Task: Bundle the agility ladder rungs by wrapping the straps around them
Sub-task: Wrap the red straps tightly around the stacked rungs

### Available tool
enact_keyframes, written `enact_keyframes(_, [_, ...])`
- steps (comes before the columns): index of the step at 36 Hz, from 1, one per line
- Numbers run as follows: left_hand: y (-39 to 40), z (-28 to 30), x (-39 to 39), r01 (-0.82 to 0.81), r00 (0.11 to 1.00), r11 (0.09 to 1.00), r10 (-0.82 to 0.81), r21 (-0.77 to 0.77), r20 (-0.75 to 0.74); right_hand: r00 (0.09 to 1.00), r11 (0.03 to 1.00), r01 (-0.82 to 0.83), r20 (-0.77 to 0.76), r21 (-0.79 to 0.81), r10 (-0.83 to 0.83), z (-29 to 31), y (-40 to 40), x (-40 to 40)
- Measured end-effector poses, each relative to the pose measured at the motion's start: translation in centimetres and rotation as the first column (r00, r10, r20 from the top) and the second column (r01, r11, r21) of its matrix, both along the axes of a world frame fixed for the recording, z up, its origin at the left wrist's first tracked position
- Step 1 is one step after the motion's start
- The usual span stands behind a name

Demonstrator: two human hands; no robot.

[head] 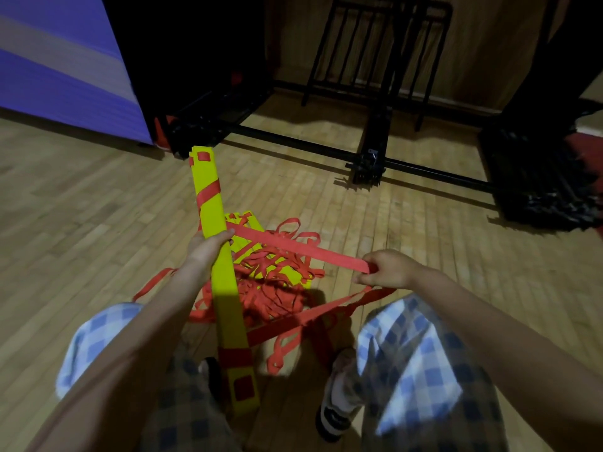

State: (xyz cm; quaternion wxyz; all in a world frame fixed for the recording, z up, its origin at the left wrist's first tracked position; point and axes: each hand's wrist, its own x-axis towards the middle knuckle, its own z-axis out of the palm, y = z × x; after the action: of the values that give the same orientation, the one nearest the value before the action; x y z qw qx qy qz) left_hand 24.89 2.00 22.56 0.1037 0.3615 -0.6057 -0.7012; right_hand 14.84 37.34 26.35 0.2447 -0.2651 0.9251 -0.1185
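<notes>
Gripping the stacked yellow rungs (218, 220) at mid-length, the left hand (208, 247) holds the bundle tilted above the wood floor (408, 230). The right hand (386, 269) pinches a red strap (293, 247) pulled taut from the rungs across to the right. One strap turn already crosses the bundle's upper part. Loose straps and more rungs lie in a pile (277, 278) between the knees.

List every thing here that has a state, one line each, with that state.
Yellow rung bundle: held up off the floor, one red wrap near its far end.
Red strap: pulled taut from bundle to right hand.
Strap pile: loose and tangled on the floor.
Left hand: grips the bundle.
Right hand: pinches the strap.
</notes>
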Motion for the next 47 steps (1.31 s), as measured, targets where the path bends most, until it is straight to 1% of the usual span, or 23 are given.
enact_keyframes(3, [0.1, 0.0, -0.1, -0.02, 1.0, 1.0, 0.019, -0.014, -0.016, 0.999, 0.999, 0.05, 0.018, -0.005, -0.05, 0.0, 0.0, -0.1])
enact_keyframes(5, [0.1, 0.0, 0.0, -0.025, 0.999, 1.0, 0.025, 0.005, -0.023, 0.988, 0.988, 0.126, 0.097, -0.086, -0.117, 0.0, 0.2, -0.2])
enact_keyframes(6, [0.0, 0.0, 0.1, -0.017, 1.0, 0.999, 0.018, 0.048, -0.017, 0.978, 0.977, 0.168, 0.148, -0.133, -0.148, 0.1, 0.3, -0.2])
enact_keyframes(8, [-0.1, 0.2, 0.2, 0.037, 0.999, 0.981, -0.033, 0.193, -0.022, 0.948, 0.947, 0.235, 0.265, -0.217, -0.174, 0.4, 0.7, -0.4])
enact_keyframes(10, [0.0, 0.6, 0.5, 0.098, 0.995, 0.956, -0.098, 0.276, -0.014, 0.91, 0.922, 0.272, 0.386, -0.276, -0.153, 0.7, 1.2, -0.5])
enact_keyframes(13, [0.1, 0.7, 0.6, 0.125, 0.992, 0.95, -0.128, 0.288, -0.009, 0.844, 0.883, 0.307, 0.53, -0.355, -0.08, 1.2, 1.6, -0.5])
enact_keyframes(15, [-0.1, 0.5, 0.5, 0.143, 0.989, 0.924, -0.141, 0.353, -0.033, 0.802, 0.817, 0.371, 0.596, -0.442, -0.042, 1.7, 1.7, -0.6])
enact_keyframes(16, [-0.1, 0.6, 0.4, 0.154, 0.988, 0.911, -0.15, 0.382, -0.04, 0.792, 0.766, 0.42, 0.609, -0.487, -0.046, 1.9, 1.7, -0.6])
enact_keyframes(19, [-0.1, 0.9, -0.1, 0.19, 0.982, 0.857, -0.176, 0.479, -0.074, 0.774, 0.56, 0.568, 0.623, -0.603, -0.115, 2.7, 1.3, -0.3])
enact_keyframes(21, [0.2, 1.1, -0.2, 0.202, 0.979, 0.821, -0.165, 0.535, -0.116, 0.757, 0.45, 0.624, 0.637, -0.639, -0.146, 3.2, 1.0, -0.1])
enact_keyframes(23, [0.5, 1.1, -0.3, 0.174, 0.984, 0.802, -0.122, 0.572, -0.129, 0.746, 0.388, 0.652, 0.641, -0.651, -0.179, 3.5, 0.7, 0.0])
enact_keyframes(26, [0.8, 1.3, -0.1, 0.148, 0.988, 0.808, -0.099, 0.571, -0.116, 0.743, 0.345, 0.664, 0.639, -0.663, -0.199, 3.8, 0.3, 0.3])
enact_keyframes(28, [1.0, 1.2, -0.2, 0.152, 0.988, 0.832, -0.111, 0.533, -0.109, 0.741, 0.325, 0.669, 0.636, -0.669, -0.216, 4.0, 0.0, 0.4])
enact_keyframes(30, [1.1, 1.0, -0.4, 0.146, 0.989, 0.879, -0.123, 0.453, -0.081, 0.73, 0.32, 0.682, 0.64, -0.657, -0.241, 4.2, -0.2, 0.6])
enact_keyframes(32, [1.0, 0.6, -0.5, 0.136, 0.991, 0.918, -0.124, 0.374, -0.056, 0.721, 0.334, 0.692, 0.64, -0.64, -0.266, 4.1, -0.4, 0.6])
enact_keyframes(34, [0.7, 0.5, -0.5, 0.107, 0.994, 0.935, -0.104, 0.337, -0.026, 0.734, 0.369, 0.677, 0.615, -0.636, -0.287, 4.1, -0.6, 0.7])
enact_keyframes(37, [0.6, 0.4, -0.5, 0.052, 0.998, 0.922, -0.038, 0.385, -0.044, 0.757, 0.422, 0.65, 0.586, -0.632, -0.289, 4.2, -1.1, 1.0])
enact_keyframes(39, [0.6, 0.3, -0.5, 0.046, 0.998, 0.91, -0.02, 0.413, -0.067, 0.755, 0.429, 0.652, 0.584, -0.625, -0.298, 4.3, -1.4, 1.0])
enact_keyframes(43, [1.4, 0.5, -0.7, 0.043, 0.999, 0.923, -0.039, 0.383, -0.019, 0.734, 0.386, 0.679, 0.586, -0.625, -0.342, 4.5, -1.7, 0.9])
enact_keyframes(45, [1.7, 0.5, -0.9, 0.041, 0.999, 0.932, -0.034, 0.361, -0.025, 0.725, 0.359, 0.689, 0.594, -0.63, -0.348, 4.6, -1.7, 1.0])
enact_keyframes(47, [2.0, 0.6, -1.2, 0.068, 0.997, 0.934, -0.056, 0.351, -0.045, 0.724, 0.355, 0.69, 0.598, -0.632, -0.344, 4.8, -1.8, 1.2])
